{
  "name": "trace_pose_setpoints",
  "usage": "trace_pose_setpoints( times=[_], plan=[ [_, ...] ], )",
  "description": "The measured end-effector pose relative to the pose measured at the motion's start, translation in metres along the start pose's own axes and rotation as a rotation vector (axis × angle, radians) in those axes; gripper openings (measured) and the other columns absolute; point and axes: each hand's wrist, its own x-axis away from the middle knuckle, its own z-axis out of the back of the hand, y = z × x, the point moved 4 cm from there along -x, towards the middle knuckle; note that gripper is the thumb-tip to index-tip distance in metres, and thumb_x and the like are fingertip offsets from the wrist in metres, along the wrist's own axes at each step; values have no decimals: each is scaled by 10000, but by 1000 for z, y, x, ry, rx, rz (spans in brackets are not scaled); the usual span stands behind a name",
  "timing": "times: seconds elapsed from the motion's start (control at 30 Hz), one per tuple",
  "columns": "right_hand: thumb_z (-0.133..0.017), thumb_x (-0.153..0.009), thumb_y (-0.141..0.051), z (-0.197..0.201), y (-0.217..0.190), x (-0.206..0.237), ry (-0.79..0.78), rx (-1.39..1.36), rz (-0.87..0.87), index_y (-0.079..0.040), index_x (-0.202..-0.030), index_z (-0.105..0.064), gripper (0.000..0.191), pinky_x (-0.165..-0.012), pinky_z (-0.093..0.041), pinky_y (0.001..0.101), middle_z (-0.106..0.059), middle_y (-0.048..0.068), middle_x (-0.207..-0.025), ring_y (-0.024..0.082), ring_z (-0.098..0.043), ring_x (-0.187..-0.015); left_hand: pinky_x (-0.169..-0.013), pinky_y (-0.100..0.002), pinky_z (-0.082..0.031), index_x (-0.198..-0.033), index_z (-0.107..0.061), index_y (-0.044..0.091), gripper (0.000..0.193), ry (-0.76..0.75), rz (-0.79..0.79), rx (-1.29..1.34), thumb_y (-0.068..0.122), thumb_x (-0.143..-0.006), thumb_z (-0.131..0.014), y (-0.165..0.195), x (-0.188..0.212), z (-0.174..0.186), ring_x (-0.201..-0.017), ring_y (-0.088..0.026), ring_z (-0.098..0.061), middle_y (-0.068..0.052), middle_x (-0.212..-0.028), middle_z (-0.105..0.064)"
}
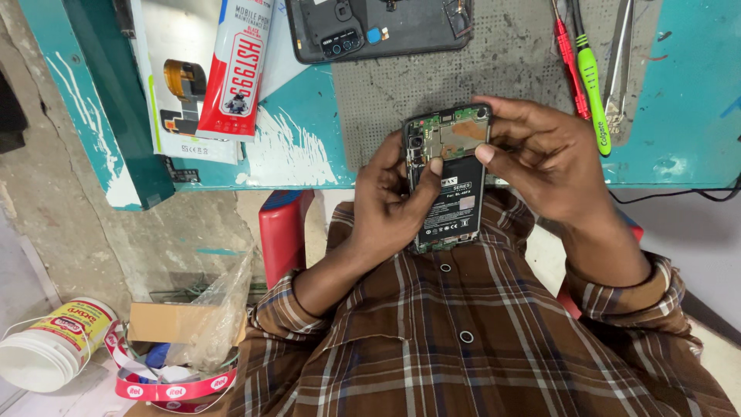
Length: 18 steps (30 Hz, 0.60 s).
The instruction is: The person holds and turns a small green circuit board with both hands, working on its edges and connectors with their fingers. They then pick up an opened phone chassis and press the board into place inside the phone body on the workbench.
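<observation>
I hold the opened phone in mid-air, above my lap and just off the near edge of the desk, its back cover off and the battery and circuit board facing up at me. My left hand wraps around the phone's left side, fingers curled behind it and the thumb pressed onto the face near the top of the battery. My right hand closes on the top right corner, thumb and forefinger pinching the frame beside the green board.

The risks as I judge them: nothing supports the phone from below, so a slip of either hand would likely send it down onto my lap or the floor. My left thumb sits right by the bare board, and pressing there could bend a thin connector or cable. Twisting the two hands against each other could flex the frame.

On the desk, the grey perforated mat carries the removed back cover at its far edge. A red screwdriver, a green-handled tool and metal tweezers lie toward the right edge, near my right hand; an elbow swing could knock them off. A red and white glue tube lies toward the left edge.
</observation>
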Motion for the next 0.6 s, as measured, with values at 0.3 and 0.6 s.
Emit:
trace_pose_setpoints(
  times=[0.3, 0.6],
  plan=[
    [-632, -1027, 106, 0, 9, -3, -34, -24, -5, 28, -1464, -511, 460, -915, -561, 204, -723, 134, -1231, 108, -680, -1117, -818, -215, -546, -1296, -551, -42, 227, 6, 52, -12, -17, -1075, -598, -8, -3, 5, -1002, -86, -684, -74, -1098, -714],
    [-959, -640, -302, -30, -23, 10, 49, 732, 329, -10, -1508, -344, 1103, -959, -567, 428, -569, 243, -1374, 368, -663, -1176, -874, -239, -524, -1301, -506, 14, 236, 154, -82, 109, 60, -1089, -599, -7, -8, 12, -1040, -89, -640, -72, -1164, -682]
  ],
)
